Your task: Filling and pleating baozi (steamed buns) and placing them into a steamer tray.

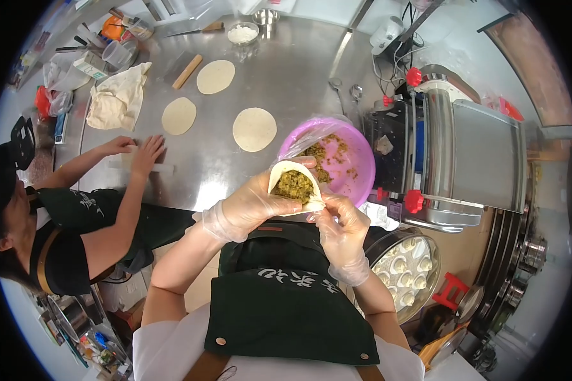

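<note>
My left hand, in a clear plastic glove, cups a round dough wrapper holding a chopped green-brown filling. At the wrapper's right edge, the gloved fingers of my right hand pinch the dough, where small folds gather. The wrapper's top is still open, so the filling shows. Just beyond my hands, a pink bowl has more filling smeared inside, with plastic film over its left rim. Flat dough rounds lie on the steel table: one near, one farther left, one behind.
At left, a co-worker's hands press on a pale strip. A rolling pin, crumpled cream cloth, knife and flour bowl lie beyond. Right stands a roller machine; below it, a round steamer holds several pleated buns.
</note>
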Tool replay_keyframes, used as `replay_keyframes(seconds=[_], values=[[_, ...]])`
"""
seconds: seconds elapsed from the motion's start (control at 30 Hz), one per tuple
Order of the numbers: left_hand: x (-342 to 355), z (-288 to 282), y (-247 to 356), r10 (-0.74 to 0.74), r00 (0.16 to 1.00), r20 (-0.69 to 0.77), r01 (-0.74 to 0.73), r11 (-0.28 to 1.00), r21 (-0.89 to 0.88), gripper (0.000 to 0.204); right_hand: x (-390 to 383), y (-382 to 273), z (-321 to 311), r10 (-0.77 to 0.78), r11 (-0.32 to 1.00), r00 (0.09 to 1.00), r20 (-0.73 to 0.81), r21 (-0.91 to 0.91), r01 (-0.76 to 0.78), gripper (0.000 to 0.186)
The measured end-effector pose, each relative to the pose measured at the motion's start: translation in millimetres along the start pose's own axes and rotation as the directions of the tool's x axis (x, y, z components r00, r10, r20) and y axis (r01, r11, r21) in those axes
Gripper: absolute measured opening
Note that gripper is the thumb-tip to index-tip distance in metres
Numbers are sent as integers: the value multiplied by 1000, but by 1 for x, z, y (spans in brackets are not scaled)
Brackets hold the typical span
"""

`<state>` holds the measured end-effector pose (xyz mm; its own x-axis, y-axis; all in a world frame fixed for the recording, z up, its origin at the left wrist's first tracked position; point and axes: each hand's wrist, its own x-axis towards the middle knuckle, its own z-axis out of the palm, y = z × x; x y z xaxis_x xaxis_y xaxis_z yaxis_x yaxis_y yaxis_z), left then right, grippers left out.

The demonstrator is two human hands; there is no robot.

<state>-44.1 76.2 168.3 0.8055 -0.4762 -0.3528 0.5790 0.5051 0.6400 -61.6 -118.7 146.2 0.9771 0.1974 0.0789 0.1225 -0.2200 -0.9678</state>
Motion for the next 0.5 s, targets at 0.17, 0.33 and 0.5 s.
replay_keyframes(seconds=[0.17, 0.33, 0.5], values=[[3, -8, -11, 57, 998, -1, -57, 996, 71, 66, 3, 3, 1, -89, 996, 996, 16, -3, 89, 19], [1, 3, -6, 0, 994, -106, -6, 998, -55, 54, 3, 10, 2, -130, 988, 991, 41, -77, 133, 27], [3, 3, -13, 147, 984, -104, -128, 977, 168, 40, 8, -8, 2, -44, 992, 999, 27, -118, 47, 33]])
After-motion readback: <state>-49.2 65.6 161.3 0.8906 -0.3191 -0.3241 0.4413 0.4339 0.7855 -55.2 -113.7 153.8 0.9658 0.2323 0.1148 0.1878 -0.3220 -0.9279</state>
